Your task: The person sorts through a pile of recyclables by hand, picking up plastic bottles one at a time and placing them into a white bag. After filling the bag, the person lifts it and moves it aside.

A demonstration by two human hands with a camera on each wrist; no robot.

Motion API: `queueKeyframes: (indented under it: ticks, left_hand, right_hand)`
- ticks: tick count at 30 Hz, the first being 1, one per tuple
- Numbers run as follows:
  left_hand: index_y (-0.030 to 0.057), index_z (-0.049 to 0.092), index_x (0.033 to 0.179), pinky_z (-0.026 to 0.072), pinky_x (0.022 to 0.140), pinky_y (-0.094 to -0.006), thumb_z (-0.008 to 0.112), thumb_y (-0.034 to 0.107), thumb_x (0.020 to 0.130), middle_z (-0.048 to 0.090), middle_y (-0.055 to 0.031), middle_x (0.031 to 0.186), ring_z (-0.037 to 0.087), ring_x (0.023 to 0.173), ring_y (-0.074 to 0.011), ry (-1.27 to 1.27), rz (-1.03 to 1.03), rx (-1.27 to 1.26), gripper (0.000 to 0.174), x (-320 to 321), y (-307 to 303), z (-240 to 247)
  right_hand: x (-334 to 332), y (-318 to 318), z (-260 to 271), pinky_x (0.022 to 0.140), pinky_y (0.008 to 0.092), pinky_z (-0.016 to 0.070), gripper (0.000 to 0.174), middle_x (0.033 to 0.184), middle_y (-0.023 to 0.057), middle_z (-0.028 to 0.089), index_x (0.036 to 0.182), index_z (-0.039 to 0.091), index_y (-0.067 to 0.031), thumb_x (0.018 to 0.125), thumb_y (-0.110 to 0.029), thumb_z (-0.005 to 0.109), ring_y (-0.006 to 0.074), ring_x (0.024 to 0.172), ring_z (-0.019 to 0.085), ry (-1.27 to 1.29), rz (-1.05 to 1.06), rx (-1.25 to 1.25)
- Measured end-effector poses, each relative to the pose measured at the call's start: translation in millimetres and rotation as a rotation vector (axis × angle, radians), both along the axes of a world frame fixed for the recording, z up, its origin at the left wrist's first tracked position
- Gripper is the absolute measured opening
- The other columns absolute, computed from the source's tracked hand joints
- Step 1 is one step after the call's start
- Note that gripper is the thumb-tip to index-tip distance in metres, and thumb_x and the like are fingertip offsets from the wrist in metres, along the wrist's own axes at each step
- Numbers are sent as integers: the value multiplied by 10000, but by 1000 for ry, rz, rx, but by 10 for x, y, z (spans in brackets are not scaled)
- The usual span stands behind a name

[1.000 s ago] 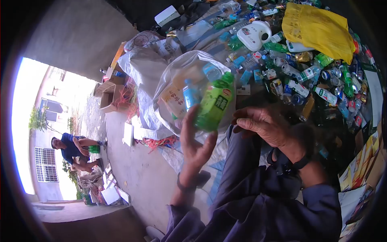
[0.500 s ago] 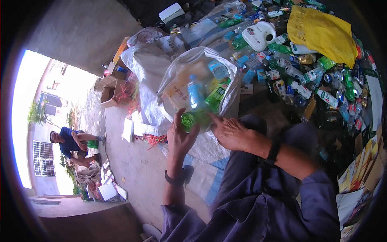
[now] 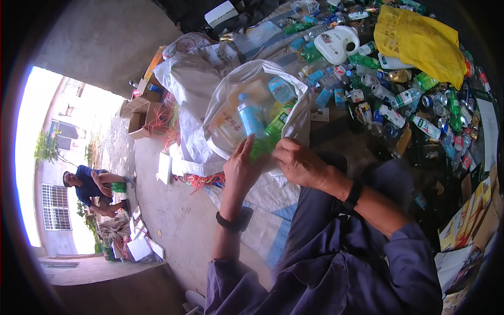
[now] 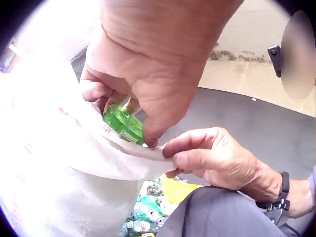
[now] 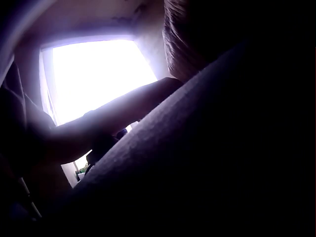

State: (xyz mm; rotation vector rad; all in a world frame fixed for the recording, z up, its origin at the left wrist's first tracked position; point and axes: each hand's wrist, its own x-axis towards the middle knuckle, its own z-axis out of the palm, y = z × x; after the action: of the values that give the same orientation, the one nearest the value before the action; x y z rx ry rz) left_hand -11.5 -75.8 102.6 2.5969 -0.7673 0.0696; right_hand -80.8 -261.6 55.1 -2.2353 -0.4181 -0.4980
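My left hand (image 3: 241, 167) grips a green plastic bottle (image 4: 123, 123) by its base end at the mouth of a white woven sack (image 3: 299, 115). The bottle's body points down into the sack. My right hand (image 3: 302, 167) pinches the sack's near rim, seen more closely in the left wrist view, where thumb and fingers close on the folded edge beside the bottle. Inside the sack lie a clear bottle with a blue label (image 3: 252, 118), another clear bottle (image 3: 282, 89) and a printed carton (image 3: 227, 125). The right wrist view is mostly dark, blocked by fabric.
Bottles and cans (image 3: 415, 100) lie heaped at the right, with a white jug (image 3: 336, 46) and a yellow bag (image 3: 417, 42) among them. Cardboard boxes (image 3: 139, 116) and red string (image 3: 202, 179) are left of the sack. A person (image 3: 92, 185) sits outside at the far left.
My left hand has tipped the green bottle and lowered it into the sack's mouth. My right hand has moved left from beside the sack and taken hold of its rim.
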Motion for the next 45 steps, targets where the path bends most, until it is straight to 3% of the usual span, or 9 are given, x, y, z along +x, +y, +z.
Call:
queueKeyframes:
  ticks: [5,18,19,24,30,39,42,43,45]
  left_hand:
    - [114,587,1399,567,878,-429,713,240,899,671,-153,1298,689,1082,-359,-101,-109,149,531,53,-29,-14]
    - [259,653,1342,582,834,-429,626,163,901,709,-64,1241,711,1028,-327,22,-146,82,452,2,-251,-69]
    - [221,621,1340,590,762,-425,732,248,842,708,-47,1226,723,981,-293,-20,-168,113,510,28,-239,-101]
    - [32,622,1320,560,874,-456,675,172,893,682,-199,1238,685,1061,-384,-120,-53,51,452,-95,-151,-26]
    - [0,632,1292,524,935,-449,683,69,876,689,-208,1213,666,1079,-381,-151,-90,-115,426,-379,-379,127]
    - [-5,653,1249,498,987,-479,622,62,911,676,-184,1268,630,1148,-387,-189,-372,-242,346,-628,-1230,157]
    - [36,659,1272,539,908,-425,635,7,885,676,-148,1291,646,1136,-332,-254,-494,-245,389,-627,-1499,60]
    - [33,655,1273,508,987,-458,630,19,887,668,-157,1299,628,1164,-352,-181,-482,-247,387,-657,-1565,33]
    - [31,651,1276,491,1007,-467,628,25,888,666,-157,1300,620,1177,-355,-206,-517,-214,389,-675,-1665,-13]
  right_hand:
    - [-22,-17,80,852,414,531,95,954,146,629,892,686,4,807,4,643,336,928,638,-43,-28,269]
    - [-37,-24,21,932,427,522,174,1073,186,634,989,665,17,822,-30,681,382,1049,633,34,-32,302]
    - [-33,-26,1,948,424,519,201,1100,191,634,1014,665,20,823,-40,685,384,1069,629,50,-2,291]
    - [-148,-78,10,1003,396,517,371,1247,227,616,1167,640,56,816,-58,682,377,1147,623,47,-25,260]
    - [-169,-152,-61,881,377,570,330,1167,240,645,1121,630,106,820,-12,689,371,997,685,-68,-168,397]
    - [-1219,-1644,576,690,304,583,223,935,135,725,1082,692,29,920,-123,705,197,810,738,83,-373,441]
    - [-1807,-2384,143,777,306,585,252,993,79,758,1126,724,-42,957,-228,699,152,865,727,189,-645,421]
    - [-2044,-2545,-41,792,294,582,256,997,60,761,1145,724,-47,965,-225,684,153,863,724,243,-745,524]
    - [-2550,-2915,-681,709,337,565,216,910,150,742,1043,728,-9,940,-192,677,201,825,732,395,-998,255]
